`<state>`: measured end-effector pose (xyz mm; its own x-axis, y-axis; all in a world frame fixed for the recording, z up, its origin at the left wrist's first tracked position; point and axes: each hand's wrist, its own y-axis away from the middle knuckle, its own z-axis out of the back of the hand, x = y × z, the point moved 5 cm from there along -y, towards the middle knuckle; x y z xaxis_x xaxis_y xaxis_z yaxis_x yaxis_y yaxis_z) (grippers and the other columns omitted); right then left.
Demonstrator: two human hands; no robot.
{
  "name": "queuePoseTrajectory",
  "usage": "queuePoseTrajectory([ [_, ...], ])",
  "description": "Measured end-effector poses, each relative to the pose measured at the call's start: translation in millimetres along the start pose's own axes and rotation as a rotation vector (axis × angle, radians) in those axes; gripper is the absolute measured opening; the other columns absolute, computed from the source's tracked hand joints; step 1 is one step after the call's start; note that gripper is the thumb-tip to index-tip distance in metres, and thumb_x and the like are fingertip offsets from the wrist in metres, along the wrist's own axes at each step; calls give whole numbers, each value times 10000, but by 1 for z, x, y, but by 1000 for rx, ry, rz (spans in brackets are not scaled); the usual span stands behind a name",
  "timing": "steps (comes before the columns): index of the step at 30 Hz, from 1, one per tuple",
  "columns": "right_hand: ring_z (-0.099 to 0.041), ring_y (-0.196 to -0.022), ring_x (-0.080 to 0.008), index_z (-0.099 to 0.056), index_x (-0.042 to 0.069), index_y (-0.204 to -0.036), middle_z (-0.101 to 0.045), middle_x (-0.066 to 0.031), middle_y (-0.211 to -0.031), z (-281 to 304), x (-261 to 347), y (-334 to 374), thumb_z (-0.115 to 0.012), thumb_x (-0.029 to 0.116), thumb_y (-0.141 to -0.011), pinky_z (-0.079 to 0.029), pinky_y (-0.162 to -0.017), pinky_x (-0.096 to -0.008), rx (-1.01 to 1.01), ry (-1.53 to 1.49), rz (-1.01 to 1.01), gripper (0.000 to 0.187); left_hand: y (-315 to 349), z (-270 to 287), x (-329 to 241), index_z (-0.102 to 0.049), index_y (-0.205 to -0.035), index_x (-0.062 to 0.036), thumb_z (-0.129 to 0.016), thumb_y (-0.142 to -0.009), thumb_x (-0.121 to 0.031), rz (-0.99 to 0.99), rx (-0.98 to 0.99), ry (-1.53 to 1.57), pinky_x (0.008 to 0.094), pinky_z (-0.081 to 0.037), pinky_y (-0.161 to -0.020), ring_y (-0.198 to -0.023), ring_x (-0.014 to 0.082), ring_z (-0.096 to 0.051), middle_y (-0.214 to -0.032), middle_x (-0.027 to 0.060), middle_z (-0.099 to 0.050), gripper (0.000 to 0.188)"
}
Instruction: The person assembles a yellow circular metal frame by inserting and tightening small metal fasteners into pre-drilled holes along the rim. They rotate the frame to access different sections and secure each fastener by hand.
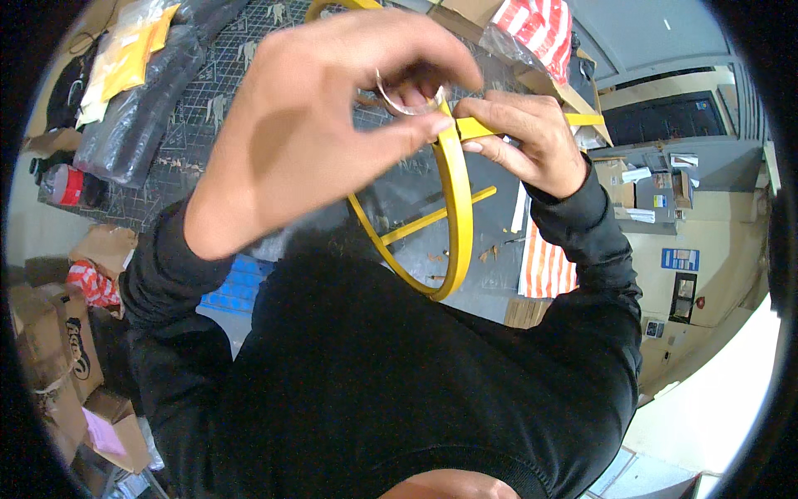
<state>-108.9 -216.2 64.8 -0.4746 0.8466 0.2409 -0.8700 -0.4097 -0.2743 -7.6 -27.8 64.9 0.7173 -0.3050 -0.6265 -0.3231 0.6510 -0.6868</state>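
My left hand [291, 125] is curled, slightly blurred, around a thin clear ring [409, 110] that looks like a roll of tape. Its thumb tip presses at the spot where a yellow hoop [459, 224] meets a flat yellow strip [475, 128]. Pinched between thumb and fingers, that strip is held by my right hand [532, 141] and sticks out past its far side. The hoop hangs tilted in front of my chest. Through it shows another yellow strip [482, 197]; whether it touches the hoop I cannot tell.
Below is a dark patterned worktable [229, 83]. Bubble-wrapped goods [145, 104] and a yellow packet [137, 62] lie at the left, near a bottle [66, 185]. Red-and-white striped bags [536, 33] sit at the far right. Cardboard boxes [83, 341] are stacked lower left.
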Motion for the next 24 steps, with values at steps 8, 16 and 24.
queuePoseTrajectory([
  [8, -673, -695, -321, -696, 23, -1140, -672, -126, -834, 3, -5, 2, -766, 217, -883, -511, -597, -396, -28, -50, -38, 329, 36, -27, -26, -745, -1078, -56, -727, -784, -121, -535, 33, -303, 348, -559, -769, -922, 230, -683, -1044, 76, -692, 302],
  [16, -665, -686, -318, -696, 28, -1139, -664, -126, -818, 5, -8, 8, -764, 213, -884, -509, -596, -398, -48, -27, -56, 322, 64, -53, 18, -700, -1063, -88, -766, -755, -40, -172, -120, 36, 388, -551, -840, -998, 276, -663, -1076, 104, -622, 319],
  [24, -658, -681, -315, -688, 39, -1153, -654, -118, -807, 5, -5, 7, -753, 219, -893, -497, -592, -402, -5, -21, -59, 322, 73, -85, 57, -651, -1135, -57, -749, -833, 74, 252, -419, 715, 306, -580, -813, -945, 260, -726, -1062, 130, -693, 343],
])
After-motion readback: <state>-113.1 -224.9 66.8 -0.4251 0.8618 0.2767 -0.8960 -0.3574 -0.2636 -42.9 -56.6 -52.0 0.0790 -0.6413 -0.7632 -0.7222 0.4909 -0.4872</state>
